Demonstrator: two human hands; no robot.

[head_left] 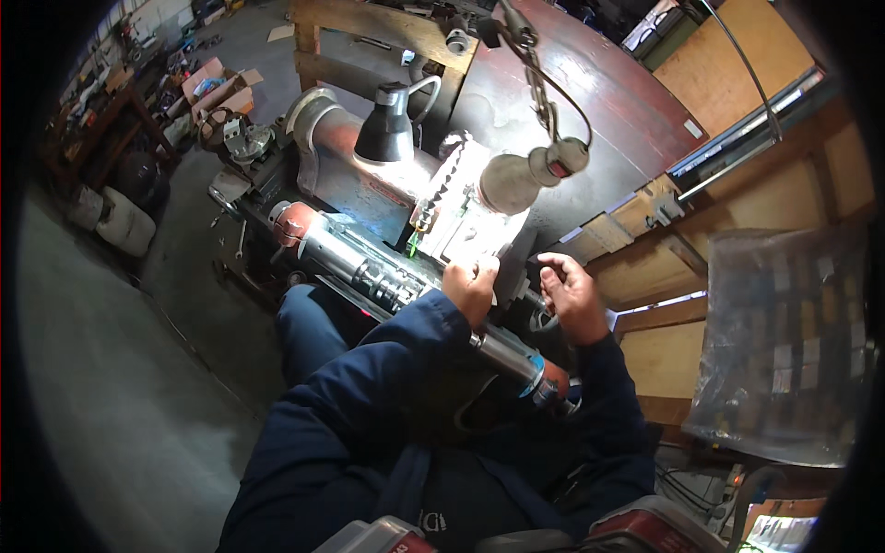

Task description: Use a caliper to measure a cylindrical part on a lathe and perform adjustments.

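My left hand (471, 289) is closed, thumb and fingers pressed together, beside a brightly lit pale metal surface (466, 235). Whatever it grips, if anything, is too small to make out. To its right, my right hand (575, 300) is raised with curled fingers, index finger near the thumb; I cannot make out anything between them. Below both hands, a long metal shaft assembly (336, 253) with red end pieces runs diagonally across the machine. Small ridged metal parts (383, 284) show along its middle. A bright green piece (413, 243) lies at the edge of the lit area.
A black-shaded lamp (385, 129) and a beige-shaded lamp (513, 182) hang close above the work. Behind stands a dark red panel (590, 74). Wooden boards (664, 258) and a clear plastic sheet (784, 350) are at right. Cardboard boxes (221, 88) lie far left.
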